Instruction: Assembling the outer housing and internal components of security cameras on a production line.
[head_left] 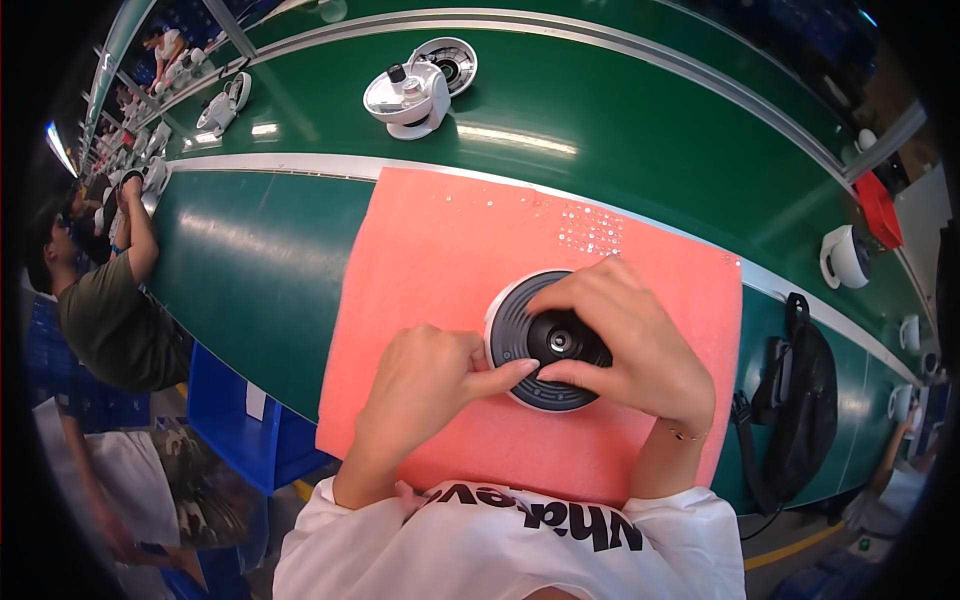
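A round dark-grey base with a white rim lies on a pink foam mat in front of me. It has raised rings and a black hub with a metal middle. My left hand grips the base's near left edge, thumb laid across its top and the other fingers curled at the rim. Over the right side arches my right hand, its fingers and thumb closed around the black hub. The two thumb tips almost meet at the hub's near side. My right palm hides part of the base's right edge.
Small screws lie in rows near the mat's far edge. A green conveyor belt beyond carries white appliance units. A black bag is to my right. A blue bin and a seated person are at the left.
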